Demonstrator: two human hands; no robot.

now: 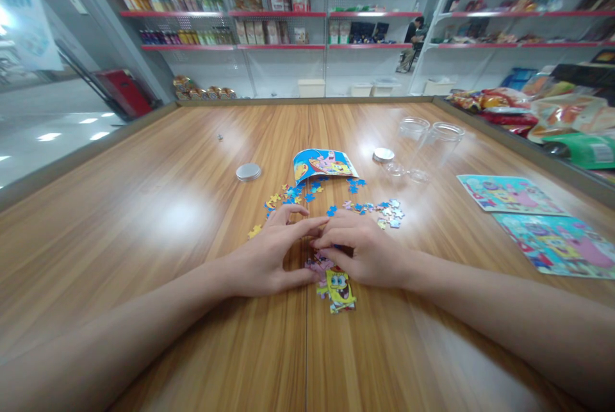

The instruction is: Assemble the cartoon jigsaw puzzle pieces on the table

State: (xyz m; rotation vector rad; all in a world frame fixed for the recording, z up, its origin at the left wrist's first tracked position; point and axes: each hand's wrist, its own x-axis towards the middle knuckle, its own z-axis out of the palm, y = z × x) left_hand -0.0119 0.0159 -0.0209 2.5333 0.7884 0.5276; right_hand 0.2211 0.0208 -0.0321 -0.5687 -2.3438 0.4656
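Yellow puzzle cluster (339,290) lies between left hand (269,258), right hand (365,252) (grips pinching it).

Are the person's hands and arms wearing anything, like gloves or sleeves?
No. The left hand and right hand are bare: no gloves, rings or bracelets show. The left forearm and right forearm are bare too, with no sleeves or watch in view.
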